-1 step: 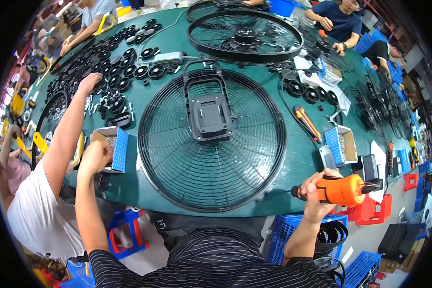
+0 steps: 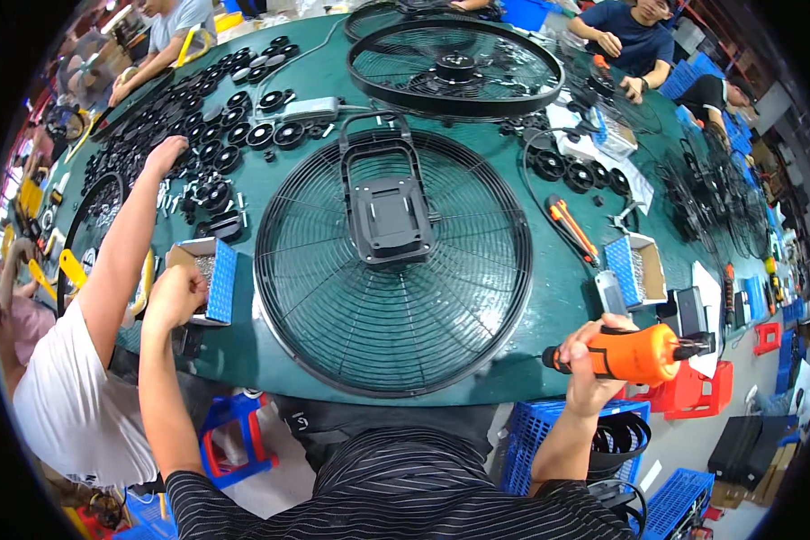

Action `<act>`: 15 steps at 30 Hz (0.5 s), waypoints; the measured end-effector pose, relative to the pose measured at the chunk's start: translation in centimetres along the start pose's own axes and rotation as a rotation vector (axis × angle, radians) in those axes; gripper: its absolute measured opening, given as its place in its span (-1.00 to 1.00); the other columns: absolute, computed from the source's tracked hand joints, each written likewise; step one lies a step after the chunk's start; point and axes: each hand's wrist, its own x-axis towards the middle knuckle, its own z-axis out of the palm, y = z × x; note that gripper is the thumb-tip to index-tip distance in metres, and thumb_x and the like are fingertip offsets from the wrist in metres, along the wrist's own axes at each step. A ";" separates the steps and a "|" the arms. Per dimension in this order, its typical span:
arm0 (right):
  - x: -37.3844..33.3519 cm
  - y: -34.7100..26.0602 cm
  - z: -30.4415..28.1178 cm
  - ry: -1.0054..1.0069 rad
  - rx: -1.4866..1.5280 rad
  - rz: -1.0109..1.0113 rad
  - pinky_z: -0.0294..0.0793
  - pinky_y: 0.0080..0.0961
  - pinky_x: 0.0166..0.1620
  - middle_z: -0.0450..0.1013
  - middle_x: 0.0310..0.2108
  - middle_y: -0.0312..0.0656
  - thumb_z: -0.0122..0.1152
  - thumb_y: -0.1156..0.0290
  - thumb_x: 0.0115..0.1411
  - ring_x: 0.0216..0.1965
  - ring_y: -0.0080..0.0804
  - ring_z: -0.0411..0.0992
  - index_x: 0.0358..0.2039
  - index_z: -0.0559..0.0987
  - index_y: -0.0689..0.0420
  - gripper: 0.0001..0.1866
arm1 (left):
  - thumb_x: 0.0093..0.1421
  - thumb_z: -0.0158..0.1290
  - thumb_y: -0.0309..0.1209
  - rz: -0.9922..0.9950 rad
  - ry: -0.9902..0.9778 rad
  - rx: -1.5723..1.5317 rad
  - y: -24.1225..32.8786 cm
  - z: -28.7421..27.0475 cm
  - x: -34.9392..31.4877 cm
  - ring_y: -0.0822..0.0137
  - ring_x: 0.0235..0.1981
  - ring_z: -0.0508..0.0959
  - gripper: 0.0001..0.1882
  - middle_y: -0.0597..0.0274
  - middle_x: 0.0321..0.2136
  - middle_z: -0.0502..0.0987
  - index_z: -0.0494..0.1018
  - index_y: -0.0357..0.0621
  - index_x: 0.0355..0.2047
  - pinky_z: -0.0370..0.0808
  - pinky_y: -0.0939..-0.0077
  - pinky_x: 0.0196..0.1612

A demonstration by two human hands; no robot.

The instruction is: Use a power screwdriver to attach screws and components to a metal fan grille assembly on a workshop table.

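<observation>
My left hand [image 2: 175, 295] is at a blue-and-white cardboard box [image 2: 220, 281] of small metal screws, at the table's near left. Its fingers are curled together over the box's opening; what they pinch, if anything, is hidden. In my right hand [image 2: 591, 364] is an orange power screwdriver [image 2: 641, 355], held off the table's near right edge with its bit pointing right. Between the hands lies a round black fan grille [image 2: 394, 324]. A black motor housing [image 2: 391, 220] with a loop-shaped bracket sits on the grille, toward its far side.
A co-worker's arm [image 2: 121, 238] reaches over the table beside my left arm, toward black round knobs and loose bolts. Another screw box [image 2: 651, 270] stands at right, near an orange-handled tool [image 2: 571, 229]. A fan ring [image 2: 450, 108] lies beyond the grille. Blue crates [image 2: 531, 445] stand below the edge.
</observation>
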 end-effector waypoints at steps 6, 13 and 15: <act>0.4 -1.2 0.1 -0.018 -0.071 0.011 0.44 -0.50 -0.45 0.31 -0.52 -0.21 0.20 0.63 0.12 -0.58 -0.47 0.33 0.04 0.28 0.20 -0.52 | 0.03 0.20 -0.55 0.063 0.314 -0.021 1.4 -0.6 -2.9 0.23 -0.58 0.53 -0.89 0.10 -0.65 0.51 0.48 -0.28 -0.47 0.43 0.32 -0.42; 0.3 -5.8 0.9 -0.042 0.158 -0.180 0.42 -0.47 -0.50 0.30 -0.55 -0.21 0.26 0.46 0.14 -0.63 -0.44 0.33 0.01 0.27 0.19 -0.53 | 0.16 0.01 -0.67 0.108 0.537 -0.367 0.6 2.2 -3.1 0.38 -0.46 0.45 -0.88 0.14 -0.46 0.41 0.43 -0.31 -0.27 0.39 0.50 -0.37; -0.4 -7.6 1.5 -0.058 0.293 -0.108 0.53 -0.35 -0.38 0.37 -0.54 -0.15 0.29 0.54 0.12 -0.54 -0.32 0.42 -0.04 0.25 0.09 -0.53 | 0.32 -0.05 -0.60 0.113 0.554 -0.646 1.2 2.9 -3.8 0.44 -0.37 0.45 -0.88 0.28 -0.34 0.48 0.42 -0.35 -0.16 0.42 0.57 -0.26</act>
